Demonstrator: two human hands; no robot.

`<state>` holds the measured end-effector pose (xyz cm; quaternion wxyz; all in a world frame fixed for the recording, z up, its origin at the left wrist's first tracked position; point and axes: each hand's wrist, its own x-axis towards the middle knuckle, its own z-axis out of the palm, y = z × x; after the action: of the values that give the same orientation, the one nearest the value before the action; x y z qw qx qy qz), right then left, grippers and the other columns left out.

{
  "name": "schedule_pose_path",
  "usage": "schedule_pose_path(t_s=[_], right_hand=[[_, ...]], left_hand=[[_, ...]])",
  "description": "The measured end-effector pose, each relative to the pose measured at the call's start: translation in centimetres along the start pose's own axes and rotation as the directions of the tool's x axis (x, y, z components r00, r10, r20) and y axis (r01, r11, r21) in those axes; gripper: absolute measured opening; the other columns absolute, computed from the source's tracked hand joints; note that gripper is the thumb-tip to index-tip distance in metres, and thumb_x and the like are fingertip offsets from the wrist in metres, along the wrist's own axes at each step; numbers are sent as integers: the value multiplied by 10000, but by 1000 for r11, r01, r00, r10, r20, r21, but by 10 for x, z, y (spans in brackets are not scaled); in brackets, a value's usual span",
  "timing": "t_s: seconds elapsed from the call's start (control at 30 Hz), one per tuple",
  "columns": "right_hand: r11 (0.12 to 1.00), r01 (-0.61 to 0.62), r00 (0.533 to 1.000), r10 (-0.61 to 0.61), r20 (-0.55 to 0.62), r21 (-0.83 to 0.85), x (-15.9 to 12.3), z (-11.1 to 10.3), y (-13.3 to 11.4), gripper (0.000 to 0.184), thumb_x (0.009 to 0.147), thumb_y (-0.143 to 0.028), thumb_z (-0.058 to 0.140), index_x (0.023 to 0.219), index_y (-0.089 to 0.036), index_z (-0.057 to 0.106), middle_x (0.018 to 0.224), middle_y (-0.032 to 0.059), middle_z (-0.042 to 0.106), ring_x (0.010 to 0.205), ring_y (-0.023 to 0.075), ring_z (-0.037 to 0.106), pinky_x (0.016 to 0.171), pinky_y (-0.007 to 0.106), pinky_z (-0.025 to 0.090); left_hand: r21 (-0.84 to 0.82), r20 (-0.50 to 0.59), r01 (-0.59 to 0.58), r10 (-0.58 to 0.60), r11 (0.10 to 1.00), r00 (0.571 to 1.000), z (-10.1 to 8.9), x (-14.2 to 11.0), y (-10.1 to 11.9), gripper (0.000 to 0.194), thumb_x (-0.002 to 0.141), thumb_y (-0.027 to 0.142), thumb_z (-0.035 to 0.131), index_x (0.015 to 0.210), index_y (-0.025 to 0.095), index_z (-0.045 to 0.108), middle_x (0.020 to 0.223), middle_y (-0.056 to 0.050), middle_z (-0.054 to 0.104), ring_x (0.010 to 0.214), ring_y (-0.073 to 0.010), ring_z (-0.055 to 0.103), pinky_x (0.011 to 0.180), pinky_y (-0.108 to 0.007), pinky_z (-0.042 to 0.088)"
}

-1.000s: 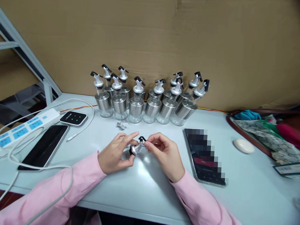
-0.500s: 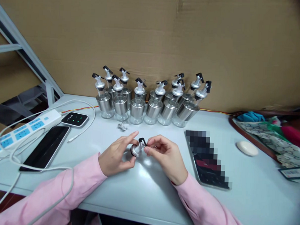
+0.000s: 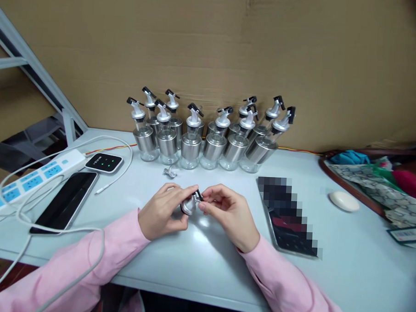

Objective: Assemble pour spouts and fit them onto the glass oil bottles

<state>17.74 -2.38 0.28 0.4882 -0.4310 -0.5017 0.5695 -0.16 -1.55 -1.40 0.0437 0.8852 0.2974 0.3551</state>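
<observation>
My left hand (image 3: 162, 211) and my right hand (image 3: 228, 212) meet over the middle of the white table (image 3: 196, 261). Between them they hold a small silver pourer cap with a black flip lid (image 3: 191, 202). The left fingers wrap round its silver base, and the index finger lies over its top. The right thumb and fingers pinch the black lid end. A loose silver spout part (image 3: 169, 172) lies on the table just beyond the left hand.
Several glass bottles with steel sleeves and pourer caps (image 3: 209, 137) stand in rows against the cardboard wall. Left lie a black phone (image 3: 66, 200), a small charger box (image 3: 104, 162), a power strip (image 3: 31, 178) and white cables. Right lie a blurred dark device (image 3: 288, 219), a white oval (image 3: 344, 201) and a tray (image 3: 375, 181).
My left index finger has come down over the top of the cap. Both hands keep hold of the cap in nearly the same spot.
</observation>
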Motion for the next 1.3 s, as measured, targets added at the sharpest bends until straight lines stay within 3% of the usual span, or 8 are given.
schedule_pose_path(t_s=[0.47, 0.83, 1.07, 1.3], right_hand=[[1000, 8, 999, -8, 49, -8, 0, -2, -2, 146, 663, -276, 688, 738, -173, 617, 549, -33, 577, 504, 107, 536, 539, 250, 466], [998, -42, 991, 36, 126, 42, 0, -2, -2, 235, 670, -330, 707, 795, -157, 609, 587, -27, 577, 504, 95, 522, 545, 250, 456], [986, -117, 939, 69, 338, 123, 3, -9, 2, 260, 705, -361, 692, 867, -160, 662, 621, -27, 571, 559, 92, 508, 617, 257, 436], [993, -45, 918, 0, 397, 105, 3, -10, 2, 245, 764, -343, 645, 953, -188, 668, 720, -15, 584, 606, 91, 504, 664, 255, 430]], left_hand=[[67, 1, 16, -16, 998, 1000, -3, 4, 1, 566, 671, 115, 461, 1229, 171, 381, 840, -41, 627, 741, -171, 586, 840, -379, 405], [54, -20, 0, 1, 999, 1000, -2, 3, 0, 536, 676, 127, 446, 1209, 149, 398, 805, -33, 619, 708, -157, 584, 820, -377, 426], [-26, -30, -49, 49, 998, 998, 2, -1, -2, 594, 677, 94, 405, 1263, 169, 345, 804, -16, 623, 681, -141, 581, 787, -344, 465], [-98, -48, -28, 23, 995, 999, 1, 1, -1, 537, 687, 90, 403, 1216, 186, 392, 803, -16, 611, 686, -137, 566, 701, -277, 499]])
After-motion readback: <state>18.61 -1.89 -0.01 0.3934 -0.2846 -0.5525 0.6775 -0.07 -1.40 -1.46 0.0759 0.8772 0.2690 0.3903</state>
